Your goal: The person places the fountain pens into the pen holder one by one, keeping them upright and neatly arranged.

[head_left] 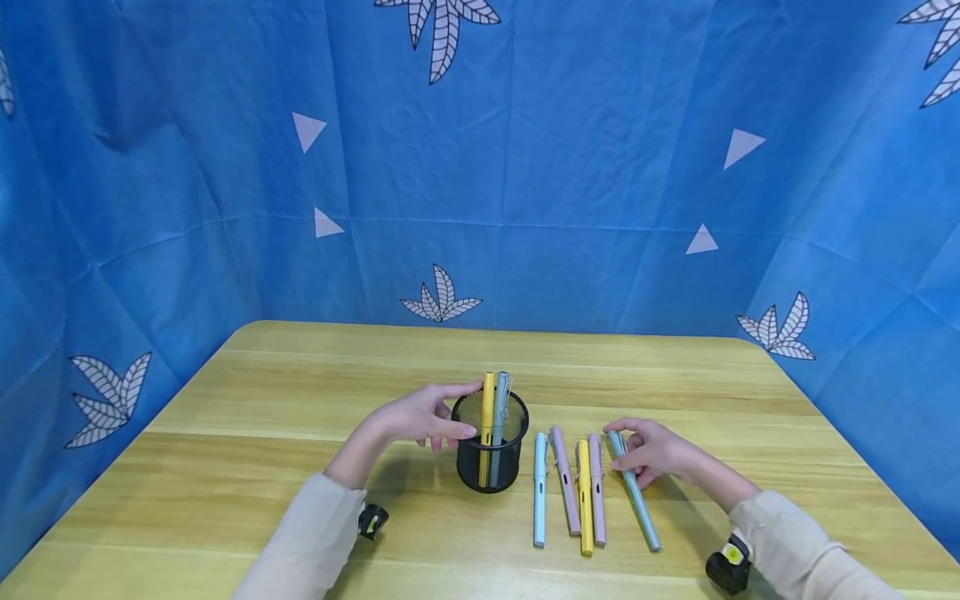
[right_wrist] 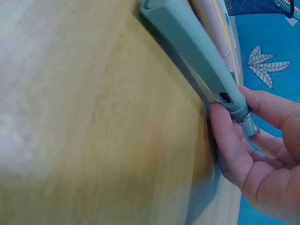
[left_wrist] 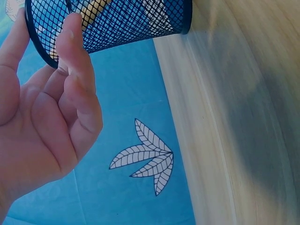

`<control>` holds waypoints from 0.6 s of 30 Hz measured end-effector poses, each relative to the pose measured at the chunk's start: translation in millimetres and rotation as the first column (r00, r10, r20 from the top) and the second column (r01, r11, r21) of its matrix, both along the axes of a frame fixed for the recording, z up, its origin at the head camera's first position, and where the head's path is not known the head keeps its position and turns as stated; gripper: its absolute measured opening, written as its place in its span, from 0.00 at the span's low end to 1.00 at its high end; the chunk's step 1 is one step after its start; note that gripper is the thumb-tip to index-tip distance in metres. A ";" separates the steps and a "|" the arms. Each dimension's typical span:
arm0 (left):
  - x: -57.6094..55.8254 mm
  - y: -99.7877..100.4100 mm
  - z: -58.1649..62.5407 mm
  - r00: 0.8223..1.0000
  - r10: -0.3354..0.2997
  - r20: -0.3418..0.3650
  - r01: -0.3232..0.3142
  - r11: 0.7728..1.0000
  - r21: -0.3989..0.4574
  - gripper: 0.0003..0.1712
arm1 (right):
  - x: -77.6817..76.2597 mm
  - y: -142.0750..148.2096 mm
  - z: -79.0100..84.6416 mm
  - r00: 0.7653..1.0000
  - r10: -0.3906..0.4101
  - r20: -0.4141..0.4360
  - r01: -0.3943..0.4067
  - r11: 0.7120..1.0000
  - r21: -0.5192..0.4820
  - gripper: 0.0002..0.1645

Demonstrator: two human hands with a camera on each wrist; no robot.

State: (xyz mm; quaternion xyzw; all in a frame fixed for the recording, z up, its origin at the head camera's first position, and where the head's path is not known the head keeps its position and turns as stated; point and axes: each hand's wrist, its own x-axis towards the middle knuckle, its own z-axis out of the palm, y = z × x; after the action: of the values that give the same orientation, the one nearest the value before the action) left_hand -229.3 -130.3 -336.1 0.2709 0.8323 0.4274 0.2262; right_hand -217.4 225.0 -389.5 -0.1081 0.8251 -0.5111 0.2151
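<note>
A black mesh pen holder (head_left: 487, 467) stands upright with a yellow pen (head_left: 487, 408) and a grey-blue pen (head_left: 500, 417) in it. My left hand (head_left: 423, 417) holds the holder from its left side, thumb and fingers about the rim. The holder's mesh wall (left_wrist: 126, 23) shows close up in the left wrist view. With thumb and fingers, my right hand (head_left: 656, 452) pinches a teal pen (head_left: 639, 504) near its clip end. The teal pen (right_wrist: 197, 51) slants beside the other pens; whether its far end touches the table I cannot tell.
Between holder and right hand lie a light blue pen (head_left: 540, 492), a purple pen (head_left: 566, 483), another yellow pen (head_left: 585, 500) and a second purple pen (head_left: 597, 492). The wooden table (head_left: 337, 367) meets a blue patterned cloth (head_left: 570, 167) at the back and sides.
</note>
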 end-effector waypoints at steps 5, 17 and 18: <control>-0.1 -0.2 0.3 1.000 0.005 0.000 -0.005 1.000 0.000 0.40 | -0.4 -0.6 4.6 1.000 -0.011 0.024 0.012 1.000 -0.028 0.37; -1.2 -0.2 0.8 1.000 0.000 0.004 0.000 1.000 -0.002 0.40 | -2.5 -0.5 20.9 1.000 0.014 0.003 -0.014 0.995 -0.098 0.38; -1.3 -0.2 0.5 1.000 -0.001 0.005 0.001 1.000 -0.001 0.40 | -2.6 -0.2 22.3 1.000 0.019 -0.005 -0.020 0.994 -0.108 0.36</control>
State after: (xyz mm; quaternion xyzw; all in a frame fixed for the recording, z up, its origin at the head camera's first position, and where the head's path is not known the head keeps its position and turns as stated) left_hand -230.6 -130.5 -335.6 0.2704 0.8318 0.4274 0.2286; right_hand -220.1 224.9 -367.1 -0.1287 0.7957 -0.5525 0.2123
